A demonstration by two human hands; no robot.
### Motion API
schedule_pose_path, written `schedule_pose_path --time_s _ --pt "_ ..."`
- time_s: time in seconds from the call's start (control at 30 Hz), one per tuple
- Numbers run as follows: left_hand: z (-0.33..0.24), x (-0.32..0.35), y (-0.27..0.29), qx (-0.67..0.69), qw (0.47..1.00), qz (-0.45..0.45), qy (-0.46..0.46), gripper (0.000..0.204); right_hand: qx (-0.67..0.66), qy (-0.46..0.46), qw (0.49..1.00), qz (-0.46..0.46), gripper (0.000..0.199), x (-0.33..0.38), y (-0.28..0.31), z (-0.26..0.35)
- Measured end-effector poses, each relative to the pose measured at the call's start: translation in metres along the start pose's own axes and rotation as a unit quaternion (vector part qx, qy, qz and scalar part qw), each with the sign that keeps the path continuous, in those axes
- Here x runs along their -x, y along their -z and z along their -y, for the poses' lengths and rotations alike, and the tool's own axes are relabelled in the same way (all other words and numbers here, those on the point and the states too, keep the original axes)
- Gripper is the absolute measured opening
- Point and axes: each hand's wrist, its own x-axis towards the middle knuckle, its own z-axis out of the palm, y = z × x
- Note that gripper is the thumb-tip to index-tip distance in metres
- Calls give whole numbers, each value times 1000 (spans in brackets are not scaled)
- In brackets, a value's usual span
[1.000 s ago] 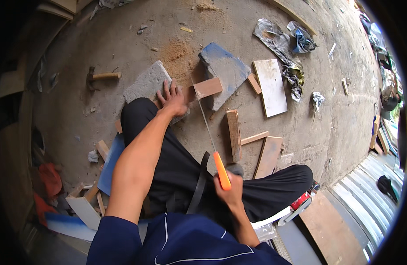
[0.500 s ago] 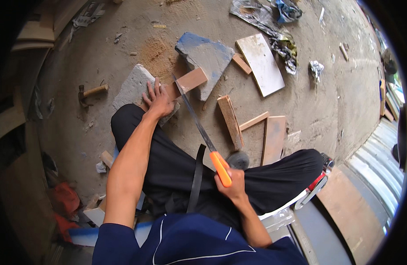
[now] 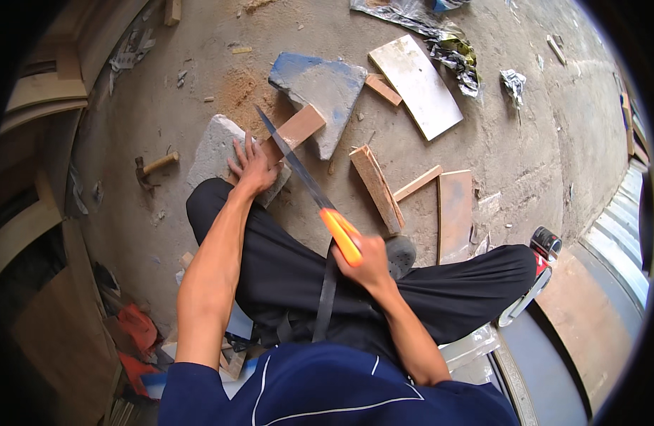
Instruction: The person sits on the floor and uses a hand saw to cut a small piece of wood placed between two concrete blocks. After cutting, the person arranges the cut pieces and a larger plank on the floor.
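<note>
A handsaw with an orange handle (image 3: 341, 238) is in my right hand (image 3: 366, 261), its fingers wrapped round the grip. The blade slants up and left across a reddish-brown wooden board (image 3: 303, 126). My left hand (image 3: 253, 168) presses down on the board's near part with fingers spread. Under that part is a rough pale concrete block (image 3: 212, 148). The board's far end rests on a larger grey slab (image 3: 330, 92) with blue paint. Whether the blade has cut into the wood, I cannot tell.
Sawdust (image 3: 242, 92) lies beyond the board. A hammer (image 3: 155, 167) is on the floor at the left. To the right are a white panel (image 3: 418, 86), a split wood block (image 3: 377, 188) and a flat plank (image 3: 455, 215). Crumpled foil (image 3: 513, 86) lies farther right.
My right hand has moved forward and left with the saw, so more blade reaches past the board. The left hand stays pressed on the board. The whole view has shifted slightly.
</note>
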Motion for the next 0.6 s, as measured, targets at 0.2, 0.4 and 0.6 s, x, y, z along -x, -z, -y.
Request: schedule_pose_path --time_s 0.2,0.4,0.6 --pt "2 2 -7 -12 1000 1 23 95 -44 11 999 24 20 -21 -19 -17" --pt "7 0 -8 -18 1000 11 14 96 -38 6 999 -10 23 10 -3 -9" --pt "7 -1 -11 -23 1000 1 15 99 1 -9 1000 28 30 -25 -20 -9"
